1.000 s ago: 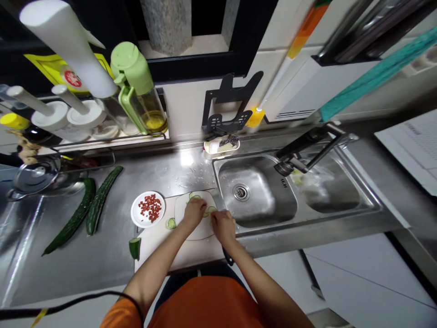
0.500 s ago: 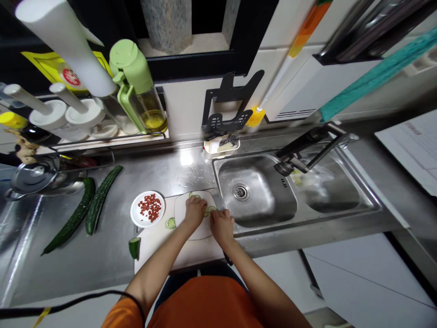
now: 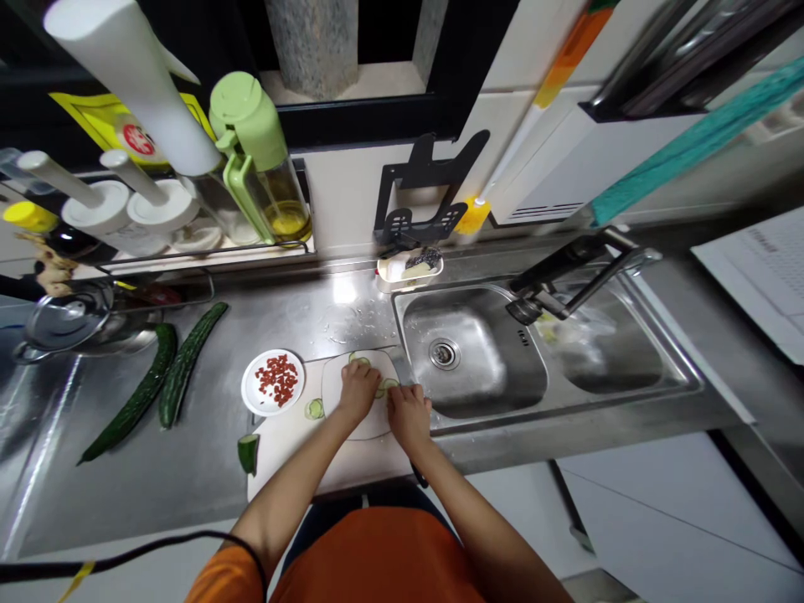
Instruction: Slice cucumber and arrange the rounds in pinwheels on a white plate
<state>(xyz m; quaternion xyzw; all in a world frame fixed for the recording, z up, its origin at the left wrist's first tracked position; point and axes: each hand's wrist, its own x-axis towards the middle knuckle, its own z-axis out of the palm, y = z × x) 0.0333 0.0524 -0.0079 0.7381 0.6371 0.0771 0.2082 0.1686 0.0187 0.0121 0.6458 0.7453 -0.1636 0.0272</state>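
Note:
My left hand (image 3: 357, 390) rests on a white plate (image 3: 334, 387) that sits on a pale cutting board (image 3: 295, 448); its fingers are curled over cucumber slices (image 3: 384, 386) on the plate. My right hand (image 3: 408, 414) is close beside it at the plate's right edge, fingers bent down onto the slices. What each hand grips is hidden under the fingers. One loose cucumber slice (image 3: 313, 409) lies left of the plate and a cucumber end piece (image 3: 248, 453) lies at the board's left edge.
A small white dish of red bits (image 3: 273, 382) stands left of the plate. Two whole cucumbers (image 3: 164, 375) lie on the steel counter to the left, near a pot lid (image 3: 66, 320). A double sink (image 3: 477, 356) with a tap (image 3: 565, 272) is on the right. Bottles line a back shelf.
Both hands stay on the plate with only slight shifts of the fingers; the view has moved a little.

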